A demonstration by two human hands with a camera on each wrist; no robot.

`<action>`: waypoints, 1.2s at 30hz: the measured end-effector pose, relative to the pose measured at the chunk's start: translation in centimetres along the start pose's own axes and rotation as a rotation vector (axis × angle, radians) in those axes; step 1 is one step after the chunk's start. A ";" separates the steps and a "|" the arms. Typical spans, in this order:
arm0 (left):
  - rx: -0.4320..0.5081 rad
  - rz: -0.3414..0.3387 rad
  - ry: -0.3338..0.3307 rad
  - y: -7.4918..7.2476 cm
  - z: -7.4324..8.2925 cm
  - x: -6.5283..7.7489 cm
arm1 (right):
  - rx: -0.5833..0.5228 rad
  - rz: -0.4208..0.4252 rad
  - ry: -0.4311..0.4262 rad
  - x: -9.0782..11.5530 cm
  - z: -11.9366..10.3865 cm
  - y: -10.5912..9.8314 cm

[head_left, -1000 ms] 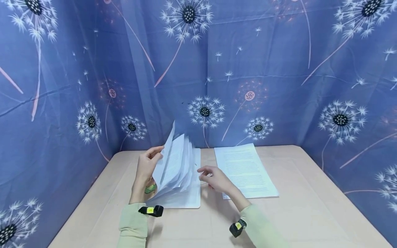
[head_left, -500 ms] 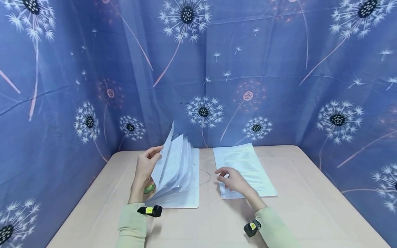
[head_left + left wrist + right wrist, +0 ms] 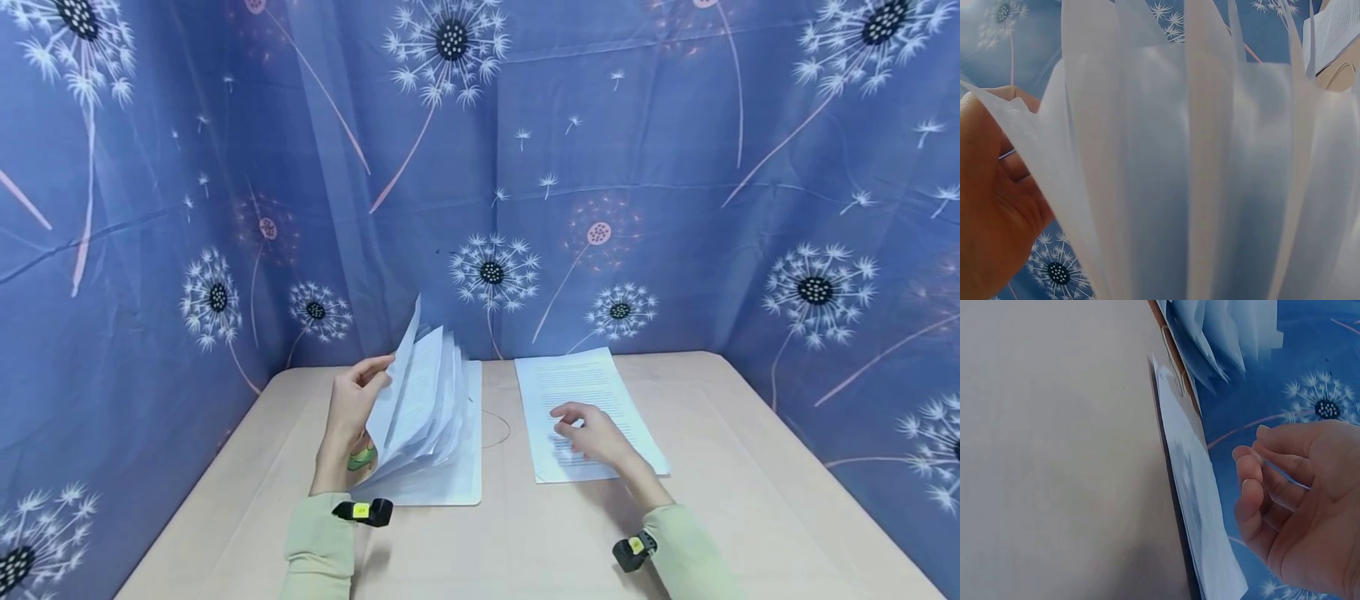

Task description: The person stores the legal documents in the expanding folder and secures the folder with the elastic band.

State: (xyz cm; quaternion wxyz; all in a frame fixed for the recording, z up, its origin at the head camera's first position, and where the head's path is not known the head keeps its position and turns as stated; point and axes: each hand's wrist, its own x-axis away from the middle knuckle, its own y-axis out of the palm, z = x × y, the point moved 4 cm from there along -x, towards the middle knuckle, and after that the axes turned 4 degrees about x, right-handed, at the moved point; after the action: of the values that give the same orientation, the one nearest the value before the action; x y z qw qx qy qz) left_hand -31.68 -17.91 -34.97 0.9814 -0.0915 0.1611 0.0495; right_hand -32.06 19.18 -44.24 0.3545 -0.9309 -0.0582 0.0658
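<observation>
A display book point(image 3: 459, 483) with clear plastic sleeves stands part open on the left of the table. My left hand point(image 3: 356, 404) pinches the upper left edge of its raised sleeves point(image 3: 1160, 156), which fan out in the left wrist view. Printed text shows through some of them. My right hand point(image 3: 592, 433) hovers over a stack of printed sheets point(image 3: 615, 392) on the right, its fingers loosely curled with nothing between them. In the right wrist view, a gap shows between this hand point(image 3: 1300, 500) and the sheets point(image 3: 1200, 506).
A thin elastic loop point(image 3: 509, 433) sticks out from the book's right edge onto the table point(image 3: 525, 550). Blue curtains point(image 3: 660, 167) with dandelion prints enclose the table at the back and both sides.
My right hand has moved right, from beside the display book's right edge to above the printed sheets. The elastic loop is now uncovered. My left hand keeps its hold on the sleeves.
</observation>
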 end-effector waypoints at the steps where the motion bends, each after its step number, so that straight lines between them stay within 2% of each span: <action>1: -0.001 0.001 0.001 0.0 0.0 0.0 | -0.001 -0.001 0.006 0.0 0.2 -0.2; 19: 0.003 0.003 0.023 0.0 0.4 0.3 | 0.044 0.072 0.081 0.9 4.4 -3.5; 29: -0.006 -0.005 0.014 0.0 -0.1 0.0 | 0.026 0.116 0.054 1.4 6.0 -5.4; 36: -0.009 -0.005 0.019 0.1 -0.2 0.0 | 0.058 0.146 0.043 1.7 7.2 -6.5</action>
State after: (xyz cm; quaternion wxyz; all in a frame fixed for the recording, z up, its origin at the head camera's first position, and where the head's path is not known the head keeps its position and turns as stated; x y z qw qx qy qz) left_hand -31.77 -17.85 -35.15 0.9796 -0.0969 0.1699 0.0471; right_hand -31.96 28.95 -45.31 0.3769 -0.9231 0.0191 0.0732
